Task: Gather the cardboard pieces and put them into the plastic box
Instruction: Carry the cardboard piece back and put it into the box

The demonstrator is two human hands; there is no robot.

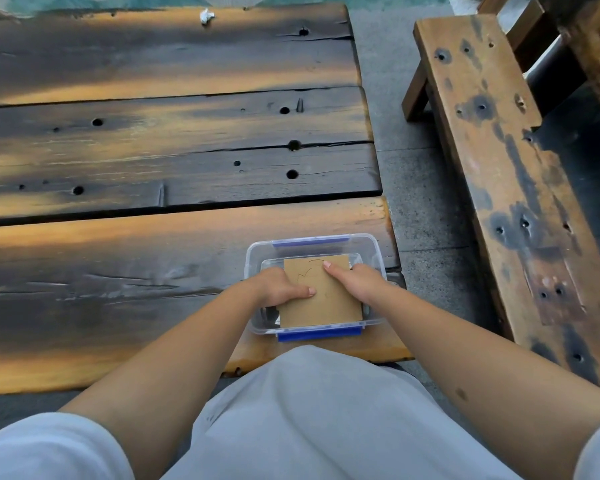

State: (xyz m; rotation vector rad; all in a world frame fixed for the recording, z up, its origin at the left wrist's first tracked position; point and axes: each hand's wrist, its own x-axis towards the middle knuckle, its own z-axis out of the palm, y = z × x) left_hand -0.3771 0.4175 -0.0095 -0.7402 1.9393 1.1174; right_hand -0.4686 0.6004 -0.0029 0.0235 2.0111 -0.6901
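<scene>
A clear plastic box [369, 245] with blue latches stands at the near right corner of the dark wooden table [153, 168]. A square brown cardboard piece [329, 299] with thin drawn lines lies tilted in the box's opening, its near edge over the front rim. My left hand [278, 287] grips its left edge, thumb on top. My right hand [355, 280] holds the right edge, forefinger pressed on the top face. What lies under the cardboard is hidden.
A crumpled white scrap [207, 16] lies at the table's far edge. A worn wooden bench [499, 161] stands to the right across a strip of grey floor [420, 188]. My lap in pale clothing fills the bottom.
</scene>
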